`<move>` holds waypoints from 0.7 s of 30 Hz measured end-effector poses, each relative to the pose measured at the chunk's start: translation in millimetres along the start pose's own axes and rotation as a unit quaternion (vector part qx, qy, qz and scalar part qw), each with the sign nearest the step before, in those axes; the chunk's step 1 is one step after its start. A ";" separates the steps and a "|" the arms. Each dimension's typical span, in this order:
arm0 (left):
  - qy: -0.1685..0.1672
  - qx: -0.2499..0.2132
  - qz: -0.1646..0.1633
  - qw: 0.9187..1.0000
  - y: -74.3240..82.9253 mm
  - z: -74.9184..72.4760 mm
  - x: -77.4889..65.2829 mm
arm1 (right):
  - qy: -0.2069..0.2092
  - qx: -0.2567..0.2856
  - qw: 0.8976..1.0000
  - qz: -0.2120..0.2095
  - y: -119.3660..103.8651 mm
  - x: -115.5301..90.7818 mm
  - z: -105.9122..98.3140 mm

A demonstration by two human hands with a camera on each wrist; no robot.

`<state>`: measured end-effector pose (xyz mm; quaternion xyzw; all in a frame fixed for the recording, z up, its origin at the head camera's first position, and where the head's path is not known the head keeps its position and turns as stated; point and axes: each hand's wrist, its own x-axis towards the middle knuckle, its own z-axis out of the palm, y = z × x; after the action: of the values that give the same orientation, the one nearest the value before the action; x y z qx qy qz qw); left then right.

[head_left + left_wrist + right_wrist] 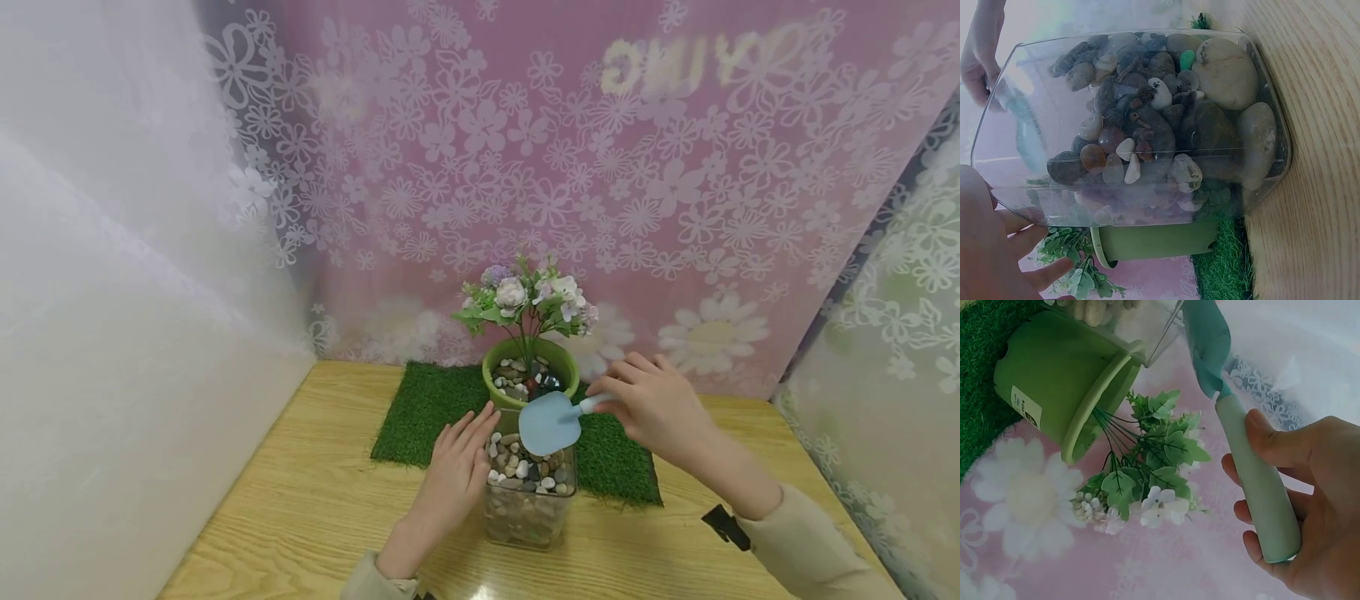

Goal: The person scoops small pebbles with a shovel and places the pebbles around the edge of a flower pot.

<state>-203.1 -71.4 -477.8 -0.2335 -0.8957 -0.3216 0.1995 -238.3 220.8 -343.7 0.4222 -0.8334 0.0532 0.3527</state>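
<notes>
My right hand grips a small blue garden trowel by its pale handle, fingers and thumb around it. The trowel's blade is above a clear square container filled with pebbles. At the container's left side my left hand rests with its fingers extended by the rim; the left wrist view shows them beside the clear wall. Behind the container stands a green flowerpot holding pebbles and a plant with white and purple flowers.
A mat of artificial grass lies under the pot on the wooden table. A pink flowered curtain hangs right behind the pot. A pale wall panel borders the left side and another flowered sheet the right.
</notes>
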 end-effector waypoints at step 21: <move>0.002 -0.008 -0.002 1.000 1.3 -1.0 0.1 | -0.077 -0.123 0.986 -0.078 -27.6 19.1 20.7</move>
<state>-202.3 -71.2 -476.5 -0.2329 -0.8932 -0.3292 0.1989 -236.6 182.4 -352.8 0.4420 -0.8229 -0.1094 0.3398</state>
